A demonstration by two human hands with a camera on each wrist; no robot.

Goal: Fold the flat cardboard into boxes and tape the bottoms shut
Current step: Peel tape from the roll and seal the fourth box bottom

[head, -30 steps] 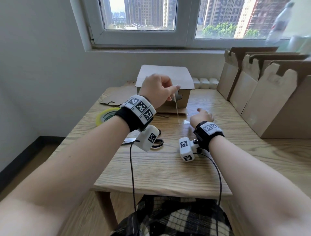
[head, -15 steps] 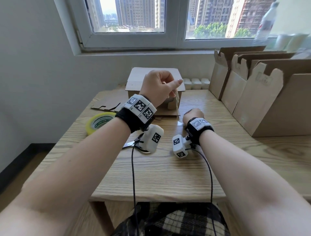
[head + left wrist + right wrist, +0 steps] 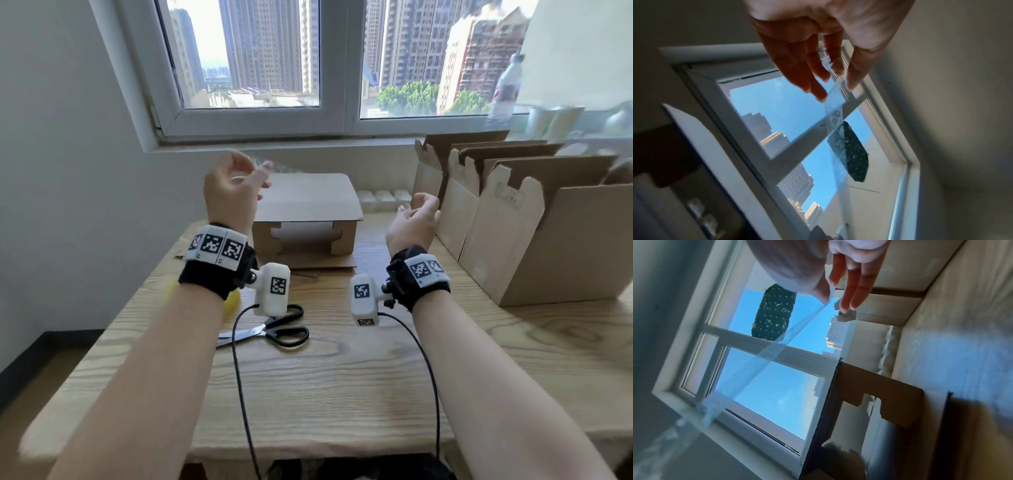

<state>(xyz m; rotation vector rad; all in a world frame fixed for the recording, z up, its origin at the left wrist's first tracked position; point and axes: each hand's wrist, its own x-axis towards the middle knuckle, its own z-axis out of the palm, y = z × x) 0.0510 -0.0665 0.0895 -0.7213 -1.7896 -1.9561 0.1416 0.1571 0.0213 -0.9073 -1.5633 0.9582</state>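
Observation:
A clear tape strip stretches between my two raised hands. My left hand pinches one end between thumb and fingers, up over the left rear corner of the cardboard box. My right hand pinches the other end between thumb and forefinger, to the right of the box and lower. The box stands on the table with its closed flaps facing up. In the head view the tape itself is barely visible.
Several folded boxes stand in a row along the table's right side. Black-handled scissors lie near the table's middle. A yellow tape roll is mostly hidden behind my left wrist. A flat cardboard sheet lies under the box.
Both hands have risen off the table and spread apart. The tape, which hung down from my left hand to my right, now spans sideways over the box.

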